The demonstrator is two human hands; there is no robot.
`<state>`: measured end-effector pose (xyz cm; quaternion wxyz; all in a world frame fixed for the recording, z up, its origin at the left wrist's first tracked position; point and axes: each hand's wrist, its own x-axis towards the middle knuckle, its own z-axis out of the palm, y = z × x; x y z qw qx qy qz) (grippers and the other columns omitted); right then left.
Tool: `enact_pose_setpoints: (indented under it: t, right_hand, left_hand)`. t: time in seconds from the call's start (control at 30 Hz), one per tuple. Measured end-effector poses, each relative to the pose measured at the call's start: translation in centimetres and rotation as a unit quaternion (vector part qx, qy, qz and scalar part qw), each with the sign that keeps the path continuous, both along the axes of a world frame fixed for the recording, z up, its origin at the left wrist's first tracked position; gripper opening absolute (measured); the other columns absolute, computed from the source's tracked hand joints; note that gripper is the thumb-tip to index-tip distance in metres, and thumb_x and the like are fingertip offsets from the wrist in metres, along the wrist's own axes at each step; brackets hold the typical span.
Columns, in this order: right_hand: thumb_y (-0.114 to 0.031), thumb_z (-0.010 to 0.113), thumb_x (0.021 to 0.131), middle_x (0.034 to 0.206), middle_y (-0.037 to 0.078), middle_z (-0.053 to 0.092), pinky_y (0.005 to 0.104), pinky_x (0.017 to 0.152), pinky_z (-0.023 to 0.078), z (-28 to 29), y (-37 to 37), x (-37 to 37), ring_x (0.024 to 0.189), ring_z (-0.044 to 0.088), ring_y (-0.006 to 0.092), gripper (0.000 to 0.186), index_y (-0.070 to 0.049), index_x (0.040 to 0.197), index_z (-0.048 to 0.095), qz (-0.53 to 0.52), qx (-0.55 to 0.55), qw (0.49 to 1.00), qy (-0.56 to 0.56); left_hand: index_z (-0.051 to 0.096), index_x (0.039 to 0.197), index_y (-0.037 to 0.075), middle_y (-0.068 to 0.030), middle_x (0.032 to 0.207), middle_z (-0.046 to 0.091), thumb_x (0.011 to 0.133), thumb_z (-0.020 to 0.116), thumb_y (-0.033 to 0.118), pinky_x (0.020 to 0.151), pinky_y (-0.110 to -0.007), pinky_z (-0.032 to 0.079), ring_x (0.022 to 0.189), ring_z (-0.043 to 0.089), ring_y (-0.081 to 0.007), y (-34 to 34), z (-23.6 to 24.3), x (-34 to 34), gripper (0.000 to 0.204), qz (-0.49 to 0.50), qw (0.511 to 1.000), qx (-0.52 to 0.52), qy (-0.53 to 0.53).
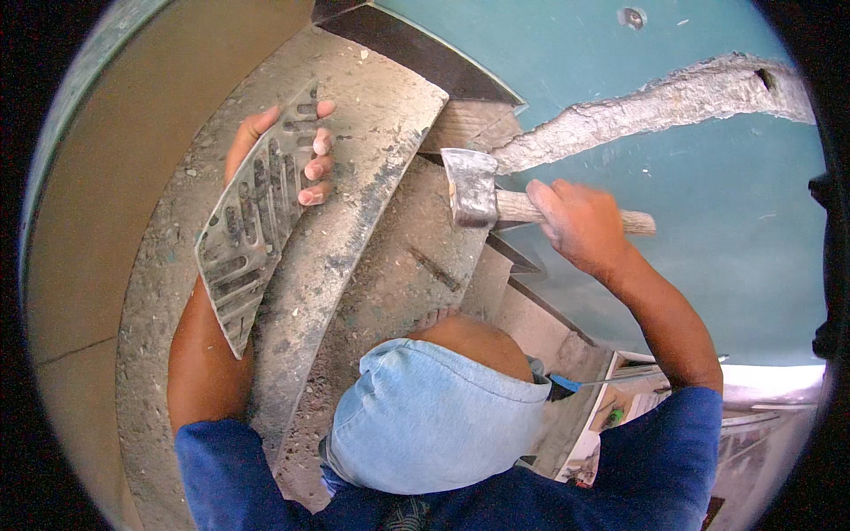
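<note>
My left hand (317,168) grips a grey, flat, pointed plate (257,221) with long slots through it. Its fingers wrap round the right edge, the thumb is on the left edge, and the plate covers the palm. My right hand (580,221) is closed round the wooden handle of a hatchet (475,190). The worn metal head points left, close to the lower end of a rough grey groove (655,106) cut into the teal wall (708,239). Whether the head touches the wall cannot be told.
Dusty steps (354,133) with crumbs of rubble descend beneath me. My bent knee in light blue denim (443,416) is at the lower middle. Dark skirting (425,44) follows the wall. A blue-handled brush (564,383) lies at lower right; a brown tiled surface (88,265) is at left.
</note>
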<state>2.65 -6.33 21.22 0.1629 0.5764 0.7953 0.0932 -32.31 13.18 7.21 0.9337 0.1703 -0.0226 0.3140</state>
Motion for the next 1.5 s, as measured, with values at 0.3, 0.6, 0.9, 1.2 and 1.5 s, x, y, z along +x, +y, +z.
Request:
enact_pose_setpoints:
  t: [0.3, 0.6, 0.9, 1.2, 1.5]
  right_hand:
    - [-0.020, 0.063, 0.090, 0.086, 0.016, 0.065, 0.0526, 0.061, 0.052, -0.9, 0.5, 1.1, 0.077, 0.067, 0.0397, 0.025, -0.011, 0.111, 0.053, -0.148, -0.033, 0.988, -0.018]
    - [-0.013, 0.070, 0.084, 0.100, 0.019, 0.067, 0.0515, 0.073, 0.052, -0.7, 1.6, 0.2, 0.090, 0.066, 0.0406, 0.038, -0.010, 0.118, 0.053, -0.261, -0.013, 0.965, -0.009]
    - [-0.017, 0.067, 0.087, 0.092, 0.017, 0.069, 0.0529, 0.068, 0.053, -1.5, -0.8, 0.1, 0.084, 0.069, 0.0406, 0.031, -0.010, 0.114, 0.053, -0.185, 0.053, 0.978, 0.075]
    - [-0.019, 0.062, 0.091, 0.089, 0.021, 0.070, 0.0557, 0.066, 0.052, -3.5, -2.6, 0.2, 0.079, 0.068, 0.0439, 0.025, -0.009, 0.112, 0.055, -0.063, 0.148, 0.968, 0.191]
    - [-0.031, 0.073, 0.090, 0.093, 0.018, 0.070, 0.0483, 0.073, 0.053, -10.2, -5.6, 3.0, 0.081, 0.070, 0.0383, 0.042, 0.003, 0.109, 0.060, -0.346, 0.173, 0.869, 0.308]
  left_hand:
    - [0.044, 0.144, -0.005, -0.0202, 0.098, 0.060, 0.104, 0.036, 0.036, 0.052, -0.040, 0.047, 0.074, 0.058, -0.0270, -0.4, 0.1, -0.1, 0.058, 0.010, 1.000, -0.002, 0.009]
    - [0.042, 0.145, -0.005, -0.0186, 0.098, 0.059, 0.104, 0.037, 0.037, 0.055, -0.038, 0.047, 0.076, 0.058, -0.0262, -0.6, 0.6, -0.3, 0.059, 0.003, 1.000, -0.004, 0.014]
    - [0.043, 0.144, -0.004, -0.0190, 0.098, 0.060, 0.103, 0.037, 0.037, 0.054, -0.040, 0.046, 0.075, 0.060, -0.0267, -0.5, 0.4, -0.4, 0.058, 0.007, 1.000, 0.006, 0.021]
    - [0.043, 0.143, -0.004, -0.0197, 0.101, 0.060, 0.103, 0.037, 0.037, 0.055, -0.040, 0.046, 0.076, 0.059, -0.0268, -0.3, 0.1, -0.1, 0.058, 0.001, 1.000, -0.003, 0.003]
    - [0.042, 0.144, -0.004, -0.0201, 0.100, 0.059, 0.104, 0.039, 0.038, 0.053, -0.040, 0.047, 0.075, 0.058, -0.0260, -1.0, 0.7, -0.3, 0.058, 0.011, 0.999, 0.000, 0.030]
